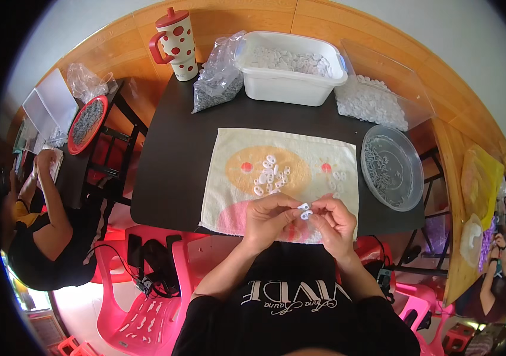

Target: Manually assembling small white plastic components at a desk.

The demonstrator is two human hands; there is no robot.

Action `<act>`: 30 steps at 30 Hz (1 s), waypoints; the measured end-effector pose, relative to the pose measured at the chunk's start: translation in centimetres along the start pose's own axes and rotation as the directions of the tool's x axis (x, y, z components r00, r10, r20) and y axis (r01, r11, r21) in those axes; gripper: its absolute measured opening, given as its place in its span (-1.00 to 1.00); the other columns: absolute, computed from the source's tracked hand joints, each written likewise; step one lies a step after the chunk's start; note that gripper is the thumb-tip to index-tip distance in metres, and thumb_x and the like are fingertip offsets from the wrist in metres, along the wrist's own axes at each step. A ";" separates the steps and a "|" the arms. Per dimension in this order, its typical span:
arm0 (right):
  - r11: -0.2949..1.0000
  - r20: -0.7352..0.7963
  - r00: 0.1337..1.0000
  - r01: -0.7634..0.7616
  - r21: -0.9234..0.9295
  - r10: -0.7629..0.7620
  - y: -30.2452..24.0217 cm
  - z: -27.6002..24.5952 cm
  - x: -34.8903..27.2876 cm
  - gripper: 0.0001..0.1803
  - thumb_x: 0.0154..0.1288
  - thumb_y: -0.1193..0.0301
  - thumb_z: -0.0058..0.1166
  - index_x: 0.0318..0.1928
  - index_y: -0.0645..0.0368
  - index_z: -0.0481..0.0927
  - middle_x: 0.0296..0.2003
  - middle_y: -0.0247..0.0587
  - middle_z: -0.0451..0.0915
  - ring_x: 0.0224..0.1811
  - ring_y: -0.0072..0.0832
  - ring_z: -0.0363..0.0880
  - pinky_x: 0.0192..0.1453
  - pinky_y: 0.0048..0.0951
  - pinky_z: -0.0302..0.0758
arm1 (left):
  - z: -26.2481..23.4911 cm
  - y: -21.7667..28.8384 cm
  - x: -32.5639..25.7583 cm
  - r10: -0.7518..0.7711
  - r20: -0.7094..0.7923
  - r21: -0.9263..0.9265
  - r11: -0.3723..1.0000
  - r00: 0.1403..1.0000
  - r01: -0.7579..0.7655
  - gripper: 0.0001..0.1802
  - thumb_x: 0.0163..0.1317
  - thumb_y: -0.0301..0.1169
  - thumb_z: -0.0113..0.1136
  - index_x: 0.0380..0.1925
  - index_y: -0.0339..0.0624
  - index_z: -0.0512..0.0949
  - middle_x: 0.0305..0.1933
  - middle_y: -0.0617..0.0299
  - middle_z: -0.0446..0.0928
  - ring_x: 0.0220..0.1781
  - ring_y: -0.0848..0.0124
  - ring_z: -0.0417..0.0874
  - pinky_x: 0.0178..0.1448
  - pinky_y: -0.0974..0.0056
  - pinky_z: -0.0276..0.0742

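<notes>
My left hand (269,223) and my right hand (336,224) meet above the near edge of a patterned towel (212,187). Between the fingertips of my left hand is a small white plastic piece (303,206) with a rounded end. My right hand pinches a second white plastic piece (306,215) with dark holes, right against the first. Whether the two are joined is too small to tell. On the towel beyond my hands lies a loose pile of similar white pieces (269,178), and several more white pieces (337,178) lie farther right.
A clear round tub (417,172) with small grey metal parts stands right. Along the back are a white basin (291,89) of white pieces, bags of grey parts (217,89) and white pieces (371,104), and a dotted tumbler (179,47). Other people work at tables on both sides.
</notes>
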State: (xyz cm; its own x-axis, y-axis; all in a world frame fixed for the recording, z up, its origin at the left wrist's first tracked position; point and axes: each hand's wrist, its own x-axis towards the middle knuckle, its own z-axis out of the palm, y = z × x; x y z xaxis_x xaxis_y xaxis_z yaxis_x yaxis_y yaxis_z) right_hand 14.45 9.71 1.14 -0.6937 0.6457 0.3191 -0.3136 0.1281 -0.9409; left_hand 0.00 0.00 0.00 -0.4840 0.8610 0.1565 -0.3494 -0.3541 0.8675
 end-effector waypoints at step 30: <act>0.996 0.095 0.995 -0.013 -0.092 0.022 -1.3 -0.7 1.0 -0.78 0.32 0.77 0.07 -0.05 0.43 0.60 -0.24 -0.19 0.56 -0.21 -0.59 0.52 -0.14 -0.62 0.42 | 0.1 -0.1 -0.5 -0.116 0.055 0.021 0.993 0.992 0.115 -0.60 0.19 -0.82 0.21 0.03 -0.33 0.60 -0.20 0.27 0.63 -0.23 0.56 0.69 -0.17 0.47 0.64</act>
State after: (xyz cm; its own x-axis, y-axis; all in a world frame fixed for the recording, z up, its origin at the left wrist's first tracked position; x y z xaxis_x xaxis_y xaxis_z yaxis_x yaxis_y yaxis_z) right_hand 14.59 10.72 2.65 -0.7588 0.5739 0.3080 -0.2438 0.1881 -0.9514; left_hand 0.34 -0.41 -0.09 -0.3951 0.9151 0.0808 -0.3859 -0.2452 0.8894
